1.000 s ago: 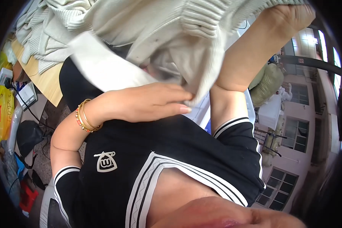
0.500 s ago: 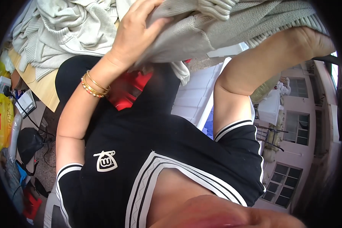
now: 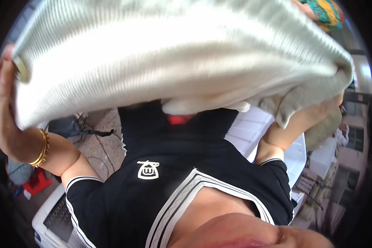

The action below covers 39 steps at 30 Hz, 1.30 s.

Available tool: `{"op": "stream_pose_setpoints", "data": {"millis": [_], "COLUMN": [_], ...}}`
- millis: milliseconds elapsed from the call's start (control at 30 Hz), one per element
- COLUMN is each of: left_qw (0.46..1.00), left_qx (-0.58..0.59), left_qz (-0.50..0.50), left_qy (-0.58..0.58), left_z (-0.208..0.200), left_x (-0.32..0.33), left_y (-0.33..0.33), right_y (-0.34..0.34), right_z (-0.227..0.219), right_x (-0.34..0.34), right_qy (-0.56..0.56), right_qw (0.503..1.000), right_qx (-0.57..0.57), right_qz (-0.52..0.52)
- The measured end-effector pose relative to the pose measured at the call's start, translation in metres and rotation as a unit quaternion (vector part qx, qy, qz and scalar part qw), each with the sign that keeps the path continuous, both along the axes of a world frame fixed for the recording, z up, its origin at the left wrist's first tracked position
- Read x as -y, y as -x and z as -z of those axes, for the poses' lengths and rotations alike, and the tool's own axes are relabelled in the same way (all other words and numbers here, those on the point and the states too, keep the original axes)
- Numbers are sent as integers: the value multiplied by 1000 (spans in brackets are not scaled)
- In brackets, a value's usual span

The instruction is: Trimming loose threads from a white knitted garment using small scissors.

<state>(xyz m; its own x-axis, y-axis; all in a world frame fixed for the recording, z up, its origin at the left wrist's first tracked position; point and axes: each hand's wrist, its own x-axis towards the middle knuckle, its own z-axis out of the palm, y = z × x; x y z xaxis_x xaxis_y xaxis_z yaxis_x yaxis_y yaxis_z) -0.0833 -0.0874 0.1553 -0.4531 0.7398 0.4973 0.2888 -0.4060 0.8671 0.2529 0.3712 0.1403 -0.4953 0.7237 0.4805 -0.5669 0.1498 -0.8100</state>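
Note:
A cream ribbed knit sweater (image 3: 153,53) is spread wide in the air before me, blurred by motion and covering much of the upper view. At the far left, my left hand (image 3: 5,95) is closed on its edge, a gold bangle and beads at the wrist. My right arm reaches up to the sweater's other end at the right. There the cloth folds over and hides the fingers of my right hand (image 3: 336,101), but that corner is held up and pulled taut. Below the cloth, a bit of red shows above my lap.
White plastic bins (image 3: 250,130) stand at my right. A black bag (image 3: 65,126) and cables lie at the left, with a red plastic item (image 3: 37,184) lower down. A white plastic chair (image 3: 41,221) is by my left side. Another person's colourful clothing (image 3: 326,14) shows at upper right.
The sweater has been lifted and spread across the view, covering the pile of knitwear and the board. My left hand has swung out to the far left. My right arm has lowered slightly.

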Motion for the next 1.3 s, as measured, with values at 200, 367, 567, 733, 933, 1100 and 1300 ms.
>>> {"op": "stream_pose_setpoints", "data": {"millis": [200,367,567,733,933,1100,1300], "left_qw": [916,924,923,889,912,918,925], "left_qx": [9,151,144,-157,-280,-259,-286], "left_qz": [-209,-193,-207,-377,-246,-250,-212], "left_qy": [343,294,291,206,172,168,134], "left_z": [108,215,199,170,185,195,200], "left_x": [14,0,-11,-31,-82,-77,-75], "left_y": [-31,-2,-28,-53,-72,-70,-57], "right_y": [-27,63,68,79,116,125,64], "right_z": [117,217,226,225,204,237,319], "right_x": [-2,56,76,101,180,189,154], "right_qy": [6,-81,-53,-31,-190,-299,-214], "right_qw": [963,835,864,892,933,909,836], "right_qx": [248,529,469,422,235,276,478], "right_qz": [-110,-129,-176,-159,-195,-93,-164]}}
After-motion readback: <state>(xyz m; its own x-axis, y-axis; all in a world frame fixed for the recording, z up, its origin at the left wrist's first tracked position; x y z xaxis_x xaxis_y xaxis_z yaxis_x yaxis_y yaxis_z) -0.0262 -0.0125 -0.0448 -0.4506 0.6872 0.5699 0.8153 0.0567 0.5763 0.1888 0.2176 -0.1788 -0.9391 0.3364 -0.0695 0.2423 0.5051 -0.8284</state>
